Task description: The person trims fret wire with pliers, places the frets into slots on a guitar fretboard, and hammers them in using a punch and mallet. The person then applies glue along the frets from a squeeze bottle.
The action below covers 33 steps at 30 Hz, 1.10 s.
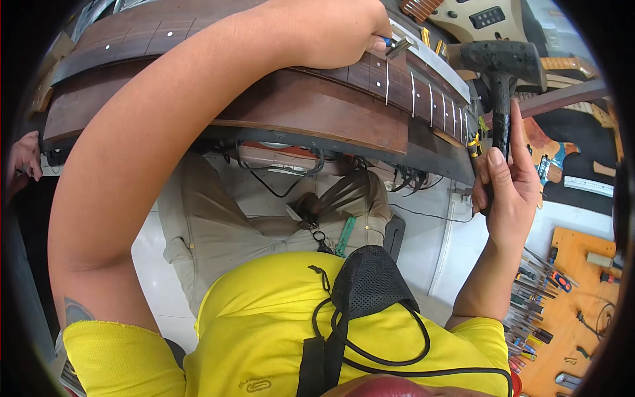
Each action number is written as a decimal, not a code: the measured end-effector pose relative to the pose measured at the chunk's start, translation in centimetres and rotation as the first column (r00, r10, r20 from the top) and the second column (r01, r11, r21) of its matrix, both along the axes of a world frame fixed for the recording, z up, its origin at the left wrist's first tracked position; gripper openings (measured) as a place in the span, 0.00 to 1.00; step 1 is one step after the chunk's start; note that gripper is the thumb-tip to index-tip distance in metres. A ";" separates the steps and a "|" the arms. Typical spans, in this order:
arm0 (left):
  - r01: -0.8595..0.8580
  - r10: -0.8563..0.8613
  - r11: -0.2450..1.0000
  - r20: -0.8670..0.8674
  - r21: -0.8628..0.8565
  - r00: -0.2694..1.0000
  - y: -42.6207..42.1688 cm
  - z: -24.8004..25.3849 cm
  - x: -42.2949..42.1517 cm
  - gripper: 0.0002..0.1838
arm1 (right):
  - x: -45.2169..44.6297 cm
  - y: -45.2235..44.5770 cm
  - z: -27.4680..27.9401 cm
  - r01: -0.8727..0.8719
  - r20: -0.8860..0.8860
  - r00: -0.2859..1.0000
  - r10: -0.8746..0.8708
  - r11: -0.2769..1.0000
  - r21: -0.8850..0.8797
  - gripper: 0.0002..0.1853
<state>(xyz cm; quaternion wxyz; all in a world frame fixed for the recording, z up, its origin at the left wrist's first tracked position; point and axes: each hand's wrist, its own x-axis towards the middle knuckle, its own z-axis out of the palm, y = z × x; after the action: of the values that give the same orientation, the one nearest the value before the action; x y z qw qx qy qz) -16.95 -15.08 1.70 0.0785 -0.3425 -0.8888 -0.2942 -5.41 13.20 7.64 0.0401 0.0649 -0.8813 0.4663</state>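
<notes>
My left arm reaches across the workbench, and my left hand is closed around a small tool with a blue part and a metal end. That metal end is over or against a dark guitar neck fretboard; contact cannot be made out. White lines and round white dots mark the fretboard. On the right, my right hand grips the dark handle of a hammer. The hammer's large black head is raised at the right end of the bench, apart from the small tool.
Guitar bodies and necks lie beyond the bench at right. Screwdrivers and other hand tools rest on an orange wooden board. Cables hang under the bench. Another person's hand shows at far left.
</notes>
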 end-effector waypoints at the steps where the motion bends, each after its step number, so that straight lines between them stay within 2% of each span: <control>1: 0.008 -0.007 0.999 0.018 -0.051 1.000 0.1 0.2 -0.1 0.14 | -0.2 -0.2 0.2 -0.007 -0.015 1.000 0.008 0.999 0.042 0.34; 5: 0.008 -0.004 0.997 0.060 -0.077 0.998 0.5 -0.4 -0.7 0.13 | -1.3 -1.4 0.4 -0.058 -0.092 0.994 0.065 0.995 0.078 0.33; 7: 0.085 -0.078 0.996 -0.255 0.015 0.964 0.9 -1.2 -0.5 0.12 | -1.9 -1.5 0.6 -0.065 -0.075 0.994 0.073 0.993 0.102 0.33; 8: 0.078 -0.078 0.997 -0.305 -0.011 0.949 0.2 -1.8 -0.2 0.11 | -2.2 -1.4 0.7 -0.101 -0.022 0.994 0.106 0.983 0.152 0.32; 9: 0.080 -0.076 0.997 -0.291 -0.001 0.954 0.0 -1.2 0.2 0.11 | -2.4 -1.4 0.8 -0.138 0.037 0.990 0.133 0.970 0.201 0.31; 10: 0.040 -0.054 0.996 -0.195 -0.075 0.979 0.2 -0.9 0.3 0.12 | -2.5 -1.5 0.5 -0.109 -0.001 0.993 0.115 0.943 0.314 0.32; 12: -0.013 0.006 0.980 -0.037 -0.200 0.999 0.8 0.0 0.0 0.11 | -2.5 -1.2 0.8 -0.137 -0.047 0.986 0.157 0.946 0.293 0.33; 13: -0.013 0.008 0.982 -0.023 -0.189 1.000 0.6 -0.3 0.2 0.11 | -2.6 -1.2 0.9 -0.161 -0.105 0.975 0.194 0.951 0.264 0.33; 15: -0.011 -0.009 0.994 -0.186 -0.107 0.983 0.3 -1.0 0.9 0.10 | -2.7 -1.8 0.4 -0.122 -0.210 0.966 0.149 0.983 0.136 0.33; 17: -0.013 0.000 0.993 -0.107 -0.121 0.994 0.3 -0.6 0.6 0.10 | -2.4 -2.4 -0.4 -0.066 -0.188 0.979 0.085 0.993 0.102 0.33; 19: 0.016 -0.049 0.984 -0.184 -0.177 0.982 0.0 -0.6 0.9 0.11 | -2.7 -1.1 0.2 -0.192 0.042 0.981 0.189 0.928 0.320 0.33; 20: 0.016 -0.048 0.985 -0.183 -0.174 0.982 0.1 -0.4 1.1 0.11 | -2.8 -1.0 0.3 -0.179 0.030 0.984 0.177 0.953 0.243 0.33; 21: -0.006 -0.018 0.986 -0.141 -0.167 0.990 0.4 -0.1 1.3 0.12 | -2.8 -1.3 0.3 -0.183 0.031 0.983 0.181 0.952 0.246 0.33; 23: -0.026 0.011 0.987 -0.093 -0.157 0.996 0.6 -0.1 1.9 0.12 | -2.3 -2.1 0.6 -0.056 -0.179 0.980 0.087 0.984 0.171 0.33; 25: -0.112 0.085 0.978 -0.159 -0.174 0.984 0.9 -0.4 2.3 0.13 | -1.9 -2.0 0.6 -0.038 -0.209 0.975 0.069 0.988 0.149 0.33; 27: -0.053 0.035 0.979 -0.094 -0.196 0.995 0.5 0.3 1.3 0.13 | -1.7 -1.7 -0.2 -0.015 -0.212 0.976 0.052 0.985 0.174 0.34; 28: 0.008 -0.015 0.977 -0.030 -0.215 0.999 0.3 0.6 0.9 0.13 | -1.8 -1.2 0.2 -0.103 -0.052 0.990 0.133 0.917 0.386 0.34; 29: 0.011 -0.019 0.976 -0.034 -0.217 0.999 0.4 0.5 0.8 0.13 | -1.9 -1.5 0.3 -0.143 0.020 0.989 0.144 0.943 0.301 0.34; 31: -0.015 -0.003 0.978 -0.083 -0.209 0.997 0.6 0.3 0.8 0.13 | -1.8 -1.0 0.8 -0.138 -0.038 0.987 0.157 0.943 0.302 0.34; 33: 0.002 -0.012 0.984 -0.058 -0.176 0.998 0.1 0.5 1.0 0.13 | -1.9 -0.8 0.9 -0.112 -0.132 0.983 0.131 0.984 0.140 0.34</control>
<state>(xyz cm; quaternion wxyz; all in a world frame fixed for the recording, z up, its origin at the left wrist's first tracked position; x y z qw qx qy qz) -16.00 -14.97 2.21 0.0730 -0.3598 -0.9073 -0.2048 -7.35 12.42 8.54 0.0690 0.1538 -0.8996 0.4029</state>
